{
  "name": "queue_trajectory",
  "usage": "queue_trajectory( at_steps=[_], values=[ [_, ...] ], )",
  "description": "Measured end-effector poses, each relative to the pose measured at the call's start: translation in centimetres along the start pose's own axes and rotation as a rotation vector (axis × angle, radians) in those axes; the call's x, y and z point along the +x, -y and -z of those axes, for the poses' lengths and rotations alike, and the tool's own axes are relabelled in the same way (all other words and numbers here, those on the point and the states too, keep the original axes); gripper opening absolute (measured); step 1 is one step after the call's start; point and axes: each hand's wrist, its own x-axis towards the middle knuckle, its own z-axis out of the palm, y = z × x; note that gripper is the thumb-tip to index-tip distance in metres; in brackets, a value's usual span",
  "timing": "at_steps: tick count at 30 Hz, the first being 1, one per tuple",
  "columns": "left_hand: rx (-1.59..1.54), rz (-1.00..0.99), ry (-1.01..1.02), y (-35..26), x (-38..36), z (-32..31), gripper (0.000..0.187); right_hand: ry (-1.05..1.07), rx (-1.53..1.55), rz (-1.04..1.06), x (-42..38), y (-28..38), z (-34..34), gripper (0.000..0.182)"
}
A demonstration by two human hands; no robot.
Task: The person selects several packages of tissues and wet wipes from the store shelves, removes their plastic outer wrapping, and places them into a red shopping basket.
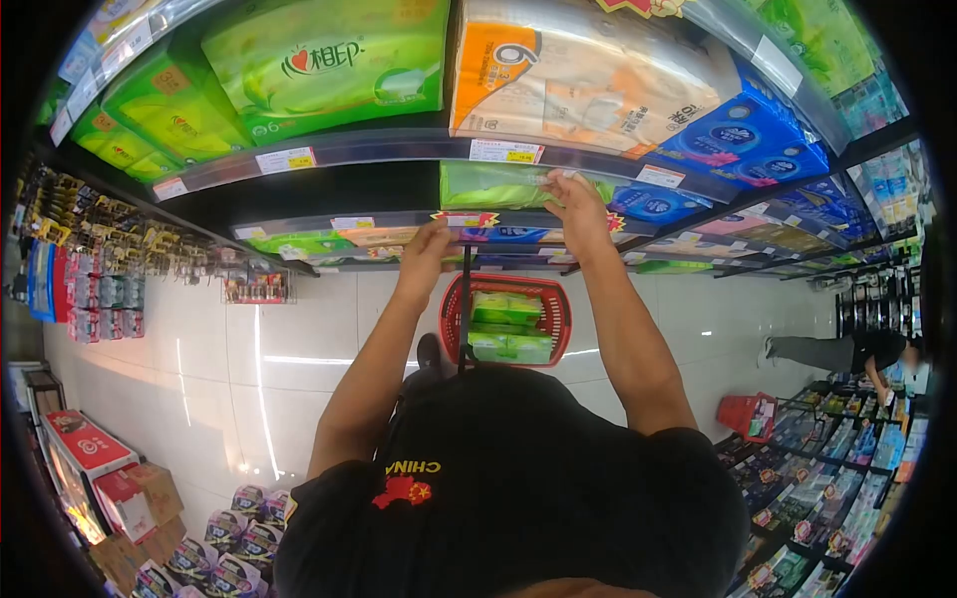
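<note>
A: What is at the far left?

B: Racks of small hanging goods (100, 249), then a white tiled floor (199, 359). Above, green tissue packs (329, 60) fill the top shelf.

A: And the left hand?

B: The left hand (427, 249) is raised to the shelf edge (399, 224), fingers curled over the price strip; whether it grips anything, I cannot tell.

A: What lies between the arms?

B: A red basket (543, 294) on the floor, holding 2 green packs (508, 329).

A: The right hand?

B: The right hand (578, 214) reaches higher, its fingers closed over the lower edge of a green pack (488, 184) that sits on the shelf. An orange and white bundle (578, 80) sits right above it, blue packs (738, 140) beside it.

A: Far right?

B: Another red basket (748, 414) and a person (847, 351) by low shelves.
</note>
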Motion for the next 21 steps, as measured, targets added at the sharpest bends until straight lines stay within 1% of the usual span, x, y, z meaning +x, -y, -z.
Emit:
queue_trajectory(
  at_steps=[4, 10, 13, 16, 18, 19, 21],
  values=[
    [0.099, 0.065, -0.007, 3.9, -1.7, 0.5, 0.039, 0.018, 0.056, -0.002, -0.6, 0.0, -0.5, 0.016],
    [0.164, 0.142, -0.006, 7.9, -3.7, 1.5, 0.04, 0.016, 0.075, 0.009, -0.3, -0.4, -0.6, 0.019],
    [0.264, 0.028, -0.034, 9.7, -4.1, 1.4, 0.047, 0.01, 0.059, 0.02, 0.7, -1.3, 0.1, 0.021],
    [0.353, 0.063, 0.028, 9.9, -5.1, 1.0, 0.049, -0.017, 0.049, 0.026, 1.1, -1.9, 0.3, 0.023],
    [0.443, -0.031, 0.025, 13.1, -4.5, 1.3, 0.051, -0.059, 0.052, 0.005, 1.2, -2.5, 0.4, 0.024],
    [0.488, -0.077, 0.025, 13.6, -4.5, 1.3, 0.052, -0.091, 0.053, -0.029, 1.3, -3.2, 0.6, 0.024],
    [0.556, -0.052, 0.053, 14.1, -4.5, 1.4, 0.05, -0.159, 0.056, -0.097, 1.0, -5.0, 1.4, 0.024]
  ],
)
